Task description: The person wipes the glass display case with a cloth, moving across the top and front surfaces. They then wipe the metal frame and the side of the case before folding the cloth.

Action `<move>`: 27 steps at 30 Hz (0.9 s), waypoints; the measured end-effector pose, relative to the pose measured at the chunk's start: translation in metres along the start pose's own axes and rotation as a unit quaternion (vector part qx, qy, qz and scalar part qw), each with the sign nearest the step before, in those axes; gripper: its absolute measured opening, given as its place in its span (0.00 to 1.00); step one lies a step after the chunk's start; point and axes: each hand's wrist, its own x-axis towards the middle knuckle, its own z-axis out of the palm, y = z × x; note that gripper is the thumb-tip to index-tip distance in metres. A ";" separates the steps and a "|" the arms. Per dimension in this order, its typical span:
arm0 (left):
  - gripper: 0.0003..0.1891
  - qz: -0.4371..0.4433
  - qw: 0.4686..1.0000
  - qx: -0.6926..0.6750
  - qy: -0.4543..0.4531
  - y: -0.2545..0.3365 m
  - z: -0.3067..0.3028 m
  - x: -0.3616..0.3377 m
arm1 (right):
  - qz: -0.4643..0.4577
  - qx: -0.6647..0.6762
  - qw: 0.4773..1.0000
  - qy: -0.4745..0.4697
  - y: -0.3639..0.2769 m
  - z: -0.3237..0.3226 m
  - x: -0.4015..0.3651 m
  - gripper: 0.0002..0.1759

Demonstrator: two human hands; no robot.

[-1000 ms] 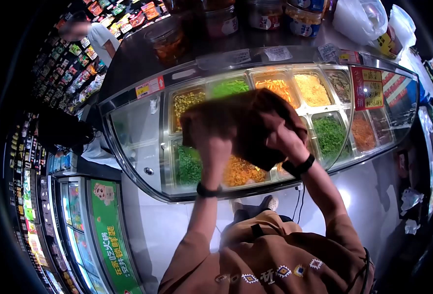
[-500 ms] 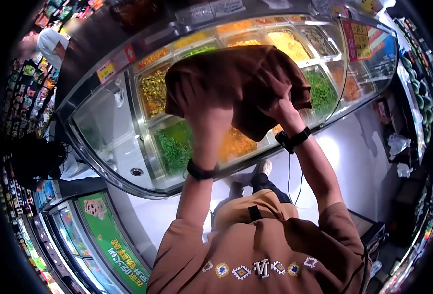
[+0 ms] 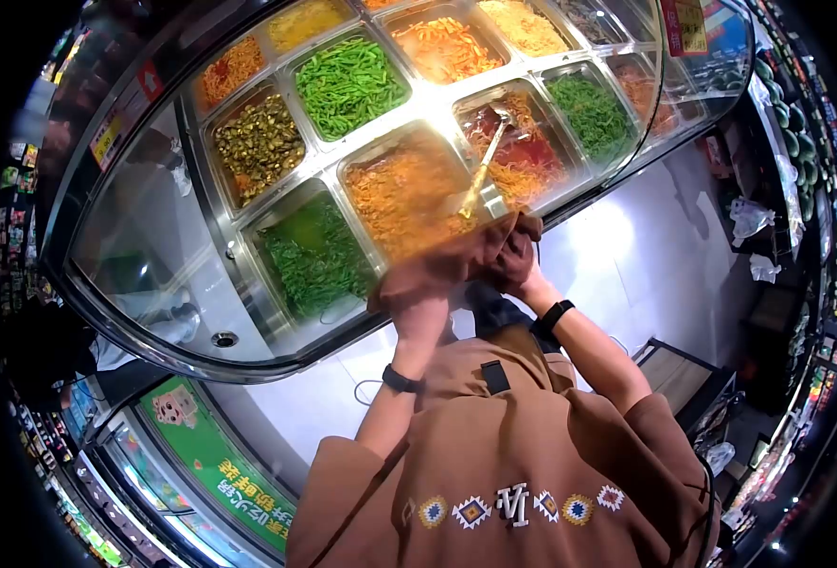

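View from above, looking down the front of a person in a brown shirt [image 3: 504,464] with a band of diamond patterns across the chest. Both arms are raised and bent, and the two hands meet just in front of the chest, holding a brown cloth [image 3: 452,254] between them. The cloth is bunched and blurred. It hangs in the air at the near edge of a curved glass counter [image 3: 153,237], over its rim and not resting on it.

The left hand [image 3: 417,305] is closed around the lower left part of the cloth, with its fingers mostly hidden in the fabric. A black band [image 3: 401,380] circles that wrist. The right hand [image 3: 515,268] has its fingers curled tight on the cloth's right end, touching the fabric at the top. A black watch [image 3: 555,315] sits on that wrist.

Under the glass, metal trays of food lie in rows. A tray of orange shreds [image 3: 401,189] is just beyond the cloth, with a tray of dark greens [image 3: 312,256] to its left. To its right a tray of red sauce [image 3: 523,142] holds a long spoon [image 3: 483,170] leaning toward the hands. Farther back are a tray of bright green beans [image 3: 347,83] and a tray of olive-brown pickles [image 3: 259,142].

A white floor [image 3: 627,246] shows to the right of the counter. A freezer with a green sign [image 3: 215,464] stands at lower left.
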 end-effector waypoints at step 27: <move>0.24 -0.055 0.951 0.192 0.235 0.109 -0.059 0.265 | -0.219 0.027 0.974 0.045 0.155 -0.231 0.254 0.35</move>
